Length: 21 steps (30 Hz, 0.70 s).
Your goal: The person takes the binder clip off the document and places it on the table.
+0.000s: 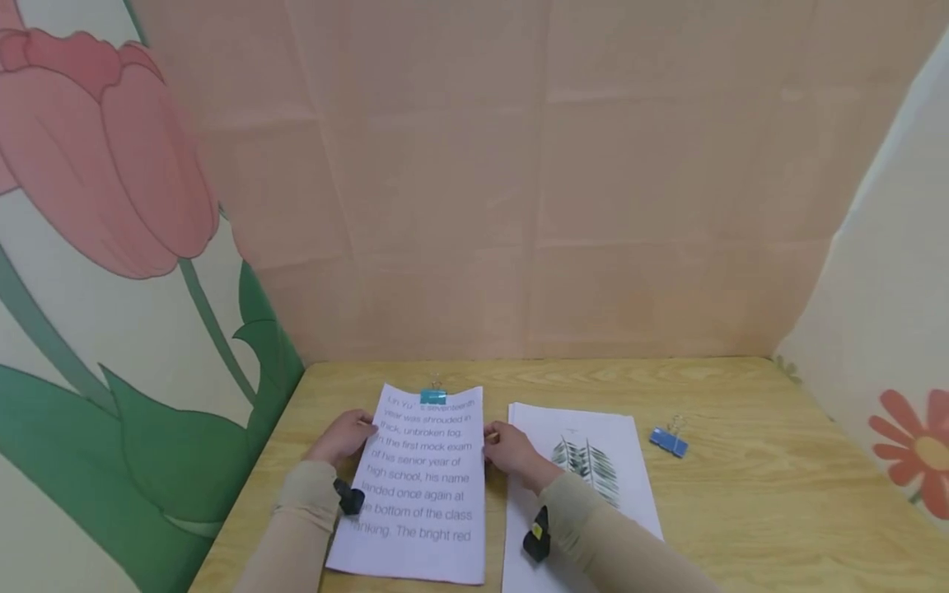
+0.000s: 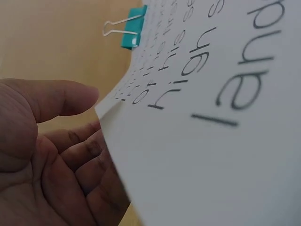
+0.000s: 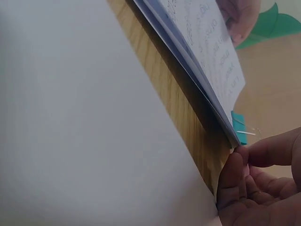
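Pinkish-beige backdrop cloth (image 1: 534,181) closes off the far side of a pale wooden table (image 1: 741,494) in the head view, with a painted tulip panel (image 1: 111,206) on the left and a white flowered panel (image 1: 890,395) on the right. Near the table's front lies a white stack of printed text sheets (image 1: 426,486), fastened at its far edge by a teal binder clip (image 1: 433,396). The left hand (image 1: 343,436) holds its left edge, the right hand (image 1: 511,449) its right edge. Just beside it to the right lies a white sheet with a fern drawing (image 1: 586,465), and further right, apart from it, a blue binder clip (image 1: 669,441).

From the left wrist, fingers curl under the stack's raised edge with the thumb (image 2: 56,99) hovering above, apart from the paper; the teal clip (image 2: 131,28) shows beyond.

From the right wrist, fingertips (image 3: 235,174) pinch the stack's edge, lifted off the table, the teal clip (image 3: 240,129) just beside them.
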Each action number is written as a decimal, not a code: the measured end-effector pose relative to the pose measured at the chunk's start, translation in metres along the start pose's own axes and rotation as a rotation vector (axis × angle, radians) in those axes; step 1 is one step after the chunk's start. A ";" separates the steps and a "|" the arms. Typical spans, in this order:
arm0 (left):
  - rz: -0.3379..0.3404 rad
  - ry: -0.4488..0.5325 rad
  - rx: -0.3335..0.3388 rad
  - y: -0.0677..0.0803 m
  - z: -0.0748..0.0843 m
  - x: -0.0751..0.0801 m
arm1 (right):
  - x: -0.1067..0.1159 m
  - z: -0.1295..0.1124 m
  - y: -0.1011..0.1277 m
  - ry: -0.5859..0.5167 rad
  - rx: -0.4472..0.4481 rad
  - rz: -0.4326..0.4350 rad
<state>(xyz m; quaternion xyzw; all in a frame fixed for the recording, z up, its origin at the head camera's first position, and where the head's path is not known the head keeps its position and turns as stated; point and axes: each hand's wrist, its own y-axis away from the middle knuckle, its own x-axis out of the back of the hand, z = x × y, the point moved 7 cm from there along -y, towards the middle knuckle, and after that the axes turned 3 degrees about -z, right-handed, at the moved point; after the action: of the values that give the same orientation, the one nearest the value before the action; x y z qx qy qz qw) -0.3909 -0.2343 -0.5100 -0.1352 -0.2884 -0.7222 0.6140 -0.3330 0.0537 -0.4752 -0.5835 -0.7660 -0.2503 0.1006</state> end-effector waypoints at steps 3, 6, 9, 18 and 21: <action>0.004 0.006 0.000 -0.002 -0.003 -0.002 | -0.013 0.026 -0.030 0.079 -0.078 0.092; 0.015 0.019 -0.004 -0.003 -0.005 -0.005 | -0.012 0.039 -0.040 0.052 -0.027 0.029; 0.028 0.031 0.020 -0.006 -0.009 -0.007 | -0.010 0.040 -0.038 0.017 -0.011 -0.005; 0.044 0.099 0.109 -0.009 -0.011 -0.007 | -0.008 0.037 -0.037 0.037 -0.028 0.010; 0.039 0.119 0.106 -0.008 -0.012 -0.007 | -0.006 0.036 -0.039 0.043 -0.033 0.020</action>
<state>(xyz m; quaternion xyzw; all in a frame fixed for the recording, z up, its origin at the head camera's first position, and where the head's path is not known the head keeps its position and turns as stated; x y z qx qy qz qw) -0.3955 -0.2352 -0.5251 -0.0652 -0.2865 -0.7006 0.6503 -0.3626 0.0594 -0.5192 -0.5872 -0.7535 -0.2745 0.1099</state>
